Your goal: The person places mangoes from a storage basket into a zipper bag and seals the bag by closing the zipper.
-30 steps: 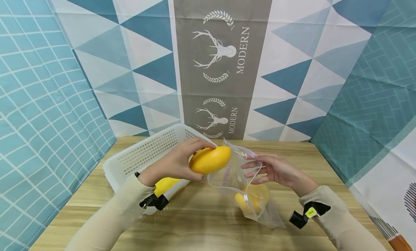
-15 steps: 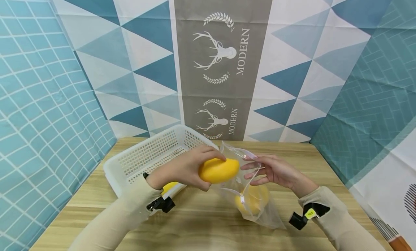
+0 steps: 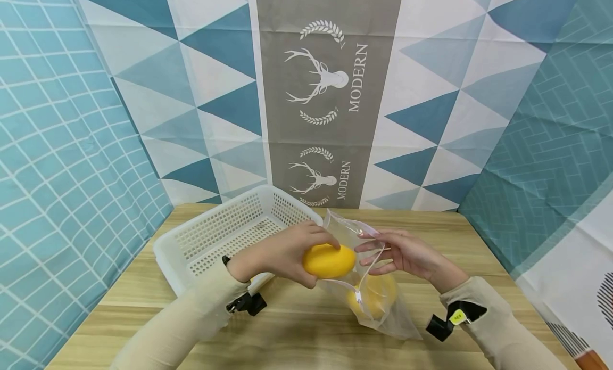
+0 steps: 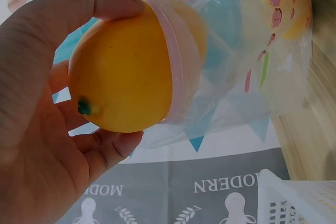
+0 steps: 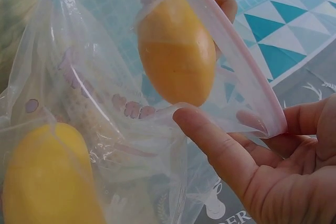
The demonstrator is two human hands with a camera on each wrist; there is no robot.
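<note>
My left hand (image 3: 289,253) grips a yellow mango (image 3: 330,262) with thumb and fingers around its near end. In the left wrist view, the green stem nub of that mango (image 4: 121,72) faces the palm, and its far end is inside the mouth of a clear zip bag (image 4: 231,77). My right hand (image 3: 414,255) holds the bag's pink-edged rim (image 5: 247,66) between thumb and fingers, keeping the mouth apart. Another yellow mango (image 5: 47,177) lies low inside the bag, seen through the film. The bag's bottom (image 3: 397,322) rests on the table.
A white perforated basket (image 3: 184,242) stands behind my left forearm. Its front part is hidden by the arm, with a sliver of yellow showing there. The wooden table (image 3: 297,333) runs back to patterned cloth walls (image 3: 335,120).
My left hand has moved right and slightly down, bringing the mango from beside the bag into its mouth. The right hand and the bag have stayed nearly in place.
</note>
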